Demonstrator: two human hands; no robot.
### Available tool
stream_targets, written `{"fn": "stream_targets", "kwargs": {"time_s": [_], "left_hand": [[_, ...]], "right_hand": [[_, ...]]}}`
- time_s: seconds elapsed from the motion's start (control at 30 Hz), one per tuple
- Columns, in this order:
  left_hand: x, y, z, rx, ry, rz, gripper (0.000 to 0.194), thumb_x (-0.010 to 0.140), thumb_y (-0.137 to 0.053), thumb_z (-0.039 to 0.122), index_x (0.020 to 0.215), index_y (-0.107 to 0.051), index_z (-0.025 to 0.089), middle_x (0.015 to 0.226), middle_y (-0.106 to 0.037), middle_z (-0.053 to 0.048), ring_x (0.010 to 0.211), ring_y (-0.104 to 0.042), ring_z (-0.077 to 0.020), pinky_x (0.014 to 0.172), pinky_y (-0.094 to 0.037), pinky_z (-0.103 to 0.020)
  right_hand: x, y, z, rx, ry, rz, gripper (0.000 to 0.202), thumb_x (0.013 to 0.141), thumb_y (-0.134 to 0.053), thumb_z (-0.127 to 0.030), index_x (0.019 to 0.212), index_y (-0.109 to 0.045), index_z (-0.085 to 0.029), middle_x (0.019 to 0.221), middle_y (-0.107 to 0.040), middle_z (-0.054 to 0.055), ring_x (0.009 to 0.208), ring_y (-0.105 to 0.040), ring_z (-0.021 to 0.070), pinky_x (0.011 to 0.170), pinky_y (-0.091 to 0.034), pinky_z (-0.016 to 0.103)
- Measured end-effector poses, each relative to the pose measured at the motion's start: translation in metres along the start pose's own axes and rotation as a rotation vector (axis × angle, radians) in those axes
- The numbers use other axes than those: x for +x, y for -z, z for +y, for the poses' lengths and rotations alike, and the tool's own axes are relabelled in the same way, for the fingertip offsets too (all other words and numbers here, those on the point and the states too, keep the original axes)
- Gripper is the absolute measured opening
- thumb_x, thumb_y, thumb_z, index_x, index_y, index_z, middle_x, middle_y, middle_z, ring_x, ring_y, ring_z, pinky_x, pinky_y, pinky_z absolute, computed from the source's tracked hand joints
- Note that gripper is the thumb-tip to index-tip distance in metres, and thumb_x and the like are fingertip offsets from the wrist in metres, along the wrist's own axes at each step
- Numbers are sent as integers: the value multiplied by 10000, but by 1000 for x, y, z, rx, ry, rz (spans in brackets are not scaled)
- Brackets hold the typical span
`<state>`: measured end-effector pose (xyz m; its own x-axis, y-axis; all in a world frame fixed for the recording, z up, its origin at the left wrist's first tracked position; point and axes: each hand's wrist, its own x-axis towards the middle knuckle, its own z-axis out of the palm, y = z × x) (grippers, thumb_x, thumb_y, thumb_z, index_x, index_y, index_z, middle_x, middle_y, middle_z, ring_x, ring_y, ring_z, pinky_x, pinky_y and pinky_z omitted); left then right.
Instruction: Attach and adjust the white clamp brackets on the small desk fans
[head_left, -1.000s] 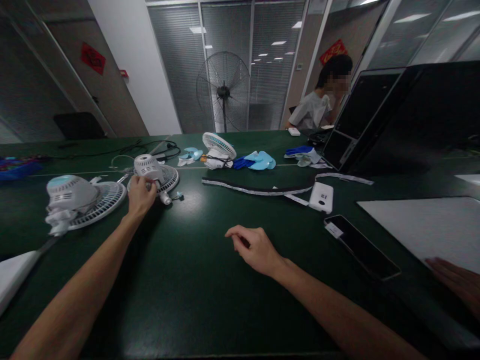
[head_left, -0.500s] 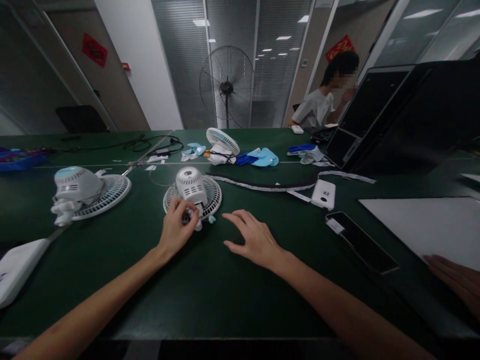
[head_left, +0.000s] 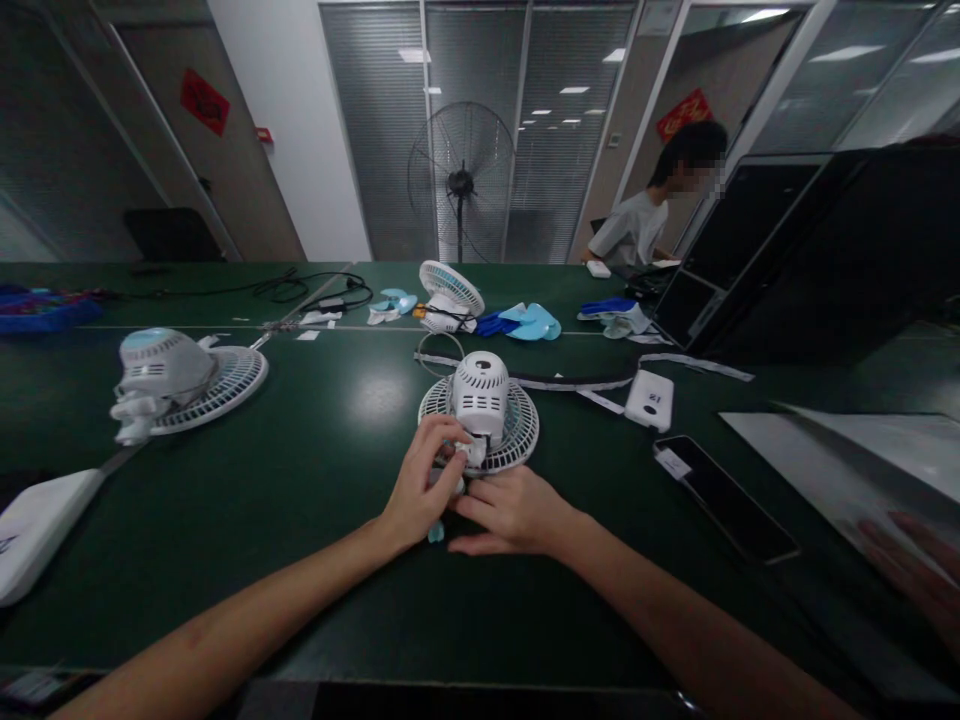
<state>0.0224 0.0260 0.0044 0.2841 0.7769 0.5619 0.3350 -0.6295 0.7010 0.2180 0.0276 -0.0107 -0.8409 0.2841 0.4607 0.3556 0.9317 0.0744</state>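
A small white fan (head_left: 481, 392) lies grille-down on the green table, its vented motor housing facing up. My left hand (head_left: 427, 480) is closed on the white bracket (head_left: 472, 452) at the fan's near side, thumb and fingers pinching it. Against the near edge of the fan rests my right hand (head_left: 517, 510); its thumb is apart from the fingers, and some fingertips are hidden by the fan and the left hand. Just below the left fingers shows a small light-blue piece (head_left: 436, 532); whether it is attached to the fan I cannot tell.
Another white fan (head_left: 169, 375) lies at left. Farther back are a tilted fan (head_left: 450, 297), light-blue fan blades (head_left: 534, 322) and a dark strip (head_left: 570, 382). A power bank (head_left: 649, 399), phone (head_left: 724, 495) and another person's hand (head_left: 911, 550) by white sheets (head_left: 810, 480) are at right.
The fan has moved right across the table with my left hand on its bracket. My right hand has come up against the fan's near edge. The white sheet at right has been lifted.
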Motion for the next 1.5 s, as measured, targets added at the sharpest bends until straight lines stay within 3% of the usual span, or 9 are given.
{"fn": "stream_targets", "kwargs": {"time_s": [0.13, 0.27, 0.37, 0.5, 0.57, 0.7, 0.8, 1.03, 1.5], "left_hand": [[-8, 26, -5, 158, -101, 26, 238, 1033, -428, 139, 1179, -594, 227, 1401, -474, -108, 1208, -538, -242, 1038, -462, -449], [-15, 49, -17, 313, -283, -417, 236, 996, -441, 107, 1148, -593, 204, 1124, -641, -91, 1051, -592, -248, 930, -519, -424], [-20, 50, -23, 437, -243, -533, 224, 993, -556, 201, 1214, -587, 196, 1228, -633, -121, 1136, -576, -287, 965, -519, -454], [-26, 43, -27, 367, -10, -445, 198, 983, -615, 261, 1165, -569, 199, 1108, -667, -88, 994, -639, -258, 869, -546, -411], [-26, 42, -23, 280, 107, -367, 262, 977, -615, 261, 1225, -544, 208, 1110, -673, -83, 961, -659, -247, 853, -546, -399], [-21, 41, -5, 152, 245, -299, 332, 999, -572, 323, 1313, -532, 220, 1174, -677, -93, 967, -667, -245, 838, -538, -378], [-18, 36, 8, 124, 307, -312, 277, 1006, -549, 361, 1237, -568, 209, 999, -698, -58, 793, -649, -215, 694, -503, -319], [-18, 22, 14, 156, 386, -263, 302, 993, -551, 392, 1231, -548, 207, 794, -673, -6, 593, -598, -176, 547, -405, -268], [-25, 7, 21, -171, 511, -190, 411, 1048, -462, 441, 1399, -415, 232, 746, -554, 36, 578, -507, -147, 551, -406, -259]], "right_hand": [[12, -1, -14, 25, 23, -57, 541, 1021, -526, -583, 1363, -569, -166, 1019, -702, 82, 833, -677, 205, 623, -511, 300], [17, 1, -20, 96, 32, -144, 332, 1034, -554, -467, 1193, -649, -192, 1076, -684, 72, 959, -649, 207, 649, -499, 286], [11, 3, -20, 166, 55, -110, 203, 1003, -604, -352, 1070, -679, -175, 973, -693, 56, 890, -643, 187, 649, -499, 287], [2, 10, -14, 290, -80, 269, 150, 988, -626, -228, 1114, -691, -180, 972, -714, 62, 841, -675, 165, 659, -540, 273], [-1, 14, -6, 387, -314, 544, 168, 981, -641, -213, 1139, -697, -211, 1013, -717, 70, 858, -694, 175, 682, -575, 284], [-3, 10, 15, 712, -739, 815, 132, 997, -619, -285, 1075, -716, -241, 1037, -679, 63, 802, -701, 184, 646, -614, 312], [-3, 1, 22, 873, -779, 772, 131, 979, -651, -334, 998, -727, -228, 973, -685, 53, 850, -707, 207, 713, -624, 337], [9, 3, 5, 799, -693, 683, 120, 990, -632, -281, 998, -743, -237, 967, -719, 39, 899, -685, 194, 729, -551, 305], [10, -3, -1, 858, -734, 743, 126, 990, -648, -306, 1021, -749, -238, 1081, -764, 78, 992, -733, 238, 853, -632, 406]]}}
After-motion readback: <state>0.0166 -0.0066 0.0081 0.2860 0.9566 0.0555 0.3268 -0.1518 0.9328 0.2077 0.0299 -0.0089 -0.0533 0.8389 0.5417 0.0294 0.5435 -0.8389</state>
